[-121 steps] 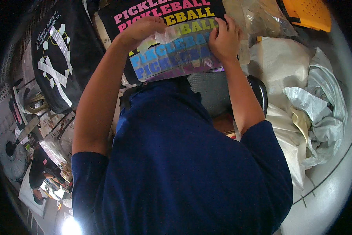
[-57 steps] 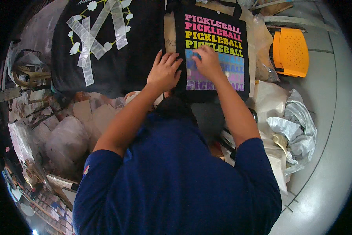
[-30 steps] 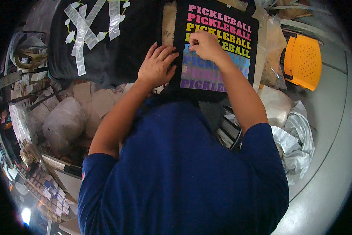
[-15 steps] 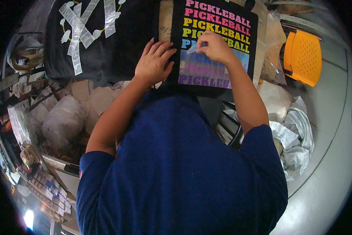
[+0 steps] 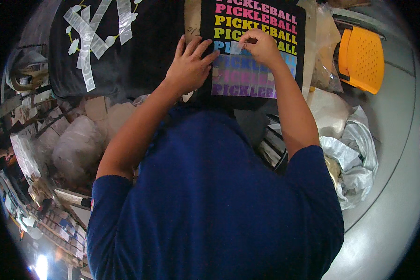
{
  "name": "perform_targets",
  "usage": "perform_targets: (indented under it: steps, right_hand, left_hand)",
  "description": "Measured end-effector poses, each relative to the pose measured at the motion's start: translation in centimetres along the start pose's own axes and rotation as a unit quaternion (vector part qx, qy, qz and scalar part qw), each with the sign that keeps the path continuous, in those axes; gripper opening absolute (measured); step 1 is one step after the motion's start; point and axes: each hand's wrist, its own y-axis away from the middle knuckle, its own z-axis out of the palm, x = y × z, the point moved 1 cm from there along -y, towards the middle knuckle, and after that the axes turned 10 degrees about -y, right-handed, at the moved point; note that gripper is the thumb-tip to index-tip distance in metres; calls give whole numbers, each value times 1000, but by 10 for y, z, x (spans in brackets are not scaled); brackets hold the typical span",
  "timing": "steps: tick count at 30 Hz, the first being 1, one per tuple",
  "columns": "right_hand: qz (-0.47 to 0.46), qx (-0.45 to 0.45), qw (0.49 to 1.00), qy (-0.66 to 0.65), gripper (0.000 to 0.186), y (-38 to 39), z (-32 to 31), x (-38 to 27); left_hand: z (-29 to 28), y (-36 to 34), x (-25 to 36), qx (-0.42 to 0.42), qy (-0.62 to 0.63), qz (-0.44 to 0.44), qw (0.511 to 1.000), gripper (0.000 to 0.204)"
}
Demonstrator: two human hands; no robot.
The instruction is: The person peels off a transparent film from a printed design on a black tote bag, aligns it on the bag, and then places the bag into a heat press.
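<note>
Rows of bright lettering cover a black cloth panel (image 5: 253, 23), and a translucent film (image 5: 238, 77) lies over its lower rows. My right hand (image 5: 261, 47) is above the panel with thumb and forefinger pinched on a small clear piece of tape (image 5: 236, 48). To the left, my left hand (image 5: 189, 65) rests palm down with fingers spread, across the gap between the panel and another black cloth piece (image 5: 142, 60). Strips of clear tape (image 5: 85, 56) cross over a yellow and white flower design (image 5: 73, 45) on that left piece.
Brown board (image 5: 192, 21) shows between the black pieces. At the right are a clear plastic bag (image 5: 327, 51), an orange perforated plastic piece (image 5: 365, 58) and a crumpled silvery sack (image 5: 359, 163). Bundled plastic (image 5: 78, 144) and cardboard (image 5: 96, 108) lie at the left.
The tape in my right hand has turned and now shows a broader face. My left hand's fingers have spread further apart. The whole view has shifted slightly.
</note>
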Motion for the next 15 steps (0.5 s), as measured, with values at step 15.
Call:
perform_targets:
  steps: [15]
  right_hand:
    - [7,165,984,68,25,38,55,-5]
  left_hand:
    - [20,-29,-6,-5,-26,64,998,50]
